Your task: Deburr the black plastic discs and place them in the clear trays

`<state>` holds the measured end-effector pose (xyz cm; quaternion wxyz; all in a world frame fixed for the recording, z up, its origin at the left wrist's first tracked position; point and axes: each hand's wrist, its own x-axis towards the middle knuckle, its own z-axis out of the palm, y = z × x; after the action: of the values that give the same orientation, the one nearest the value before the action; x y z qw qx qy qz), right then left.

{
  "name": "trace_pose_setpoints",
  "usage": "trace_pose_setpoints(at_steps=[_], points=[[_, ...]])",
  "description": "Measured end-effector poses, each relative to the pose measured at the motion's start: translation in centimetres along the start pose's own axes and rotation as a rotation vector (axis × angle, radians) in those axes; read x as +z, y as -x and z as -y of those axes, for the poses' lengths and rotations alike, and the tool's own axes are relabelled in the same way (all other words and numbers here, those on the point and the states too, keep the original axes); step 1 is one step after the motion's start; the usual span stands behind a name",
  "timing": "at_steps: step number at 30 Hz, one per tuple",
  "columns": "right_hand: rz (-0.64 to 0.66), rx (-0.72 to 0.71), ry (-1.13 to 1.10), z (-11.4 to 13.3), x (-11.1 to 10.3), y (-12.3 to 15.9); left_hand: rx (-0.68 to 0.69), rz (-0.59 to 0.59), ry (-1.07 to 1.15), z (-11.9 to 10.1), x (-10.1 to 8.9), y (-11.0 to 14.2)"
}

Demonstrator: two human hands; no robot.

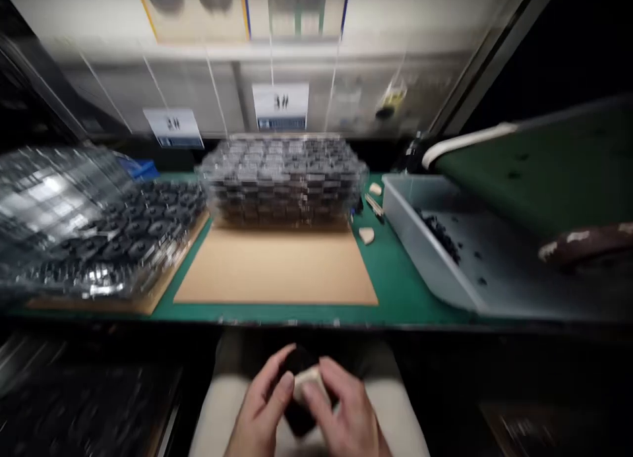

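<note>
Both my hands are low in the view, over my lap below the bench edge. My left hand (261,404) and my right hand (341,411) close together around a small dark part (298,363) with a pale piece (307,381) on it. The fingers of both hands curl onto it. The picture is blurred, so I cannot make out what the part is.
On the green bench (395,272) lies a brown cardboard sheet (277,266). Behind it stands a stack of clear plastic trays (284,180). At left, a tray of dark round parts (143,226). At right, a grey bin (445,246) with small dark parts under a green conveyor (544,167).
</note>
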<state>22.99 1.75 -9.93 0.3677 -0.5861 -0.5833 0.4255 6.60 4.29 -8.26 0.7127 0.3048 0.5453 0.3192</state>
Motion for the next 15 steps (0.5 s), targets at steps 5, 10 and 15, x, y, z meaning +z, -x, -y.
trace_pose_setpoints(at_steps=[5,10,15], points=[[0.276,0.568,-0.836,3.4,-1.0,1.8,-0.040,0.237,-0.037,-1.3,-3.3,5.0],[0.357,0.687,-1.128,5.0,0.5,2.1,-0.019,0.104,0.110,-0.5,-3.6,6.0],[0.177,0.457,-0.457,5.1,-1.6,0.8,-0.030,-0.034,0.441,-1.7,-2.4,6.0]])
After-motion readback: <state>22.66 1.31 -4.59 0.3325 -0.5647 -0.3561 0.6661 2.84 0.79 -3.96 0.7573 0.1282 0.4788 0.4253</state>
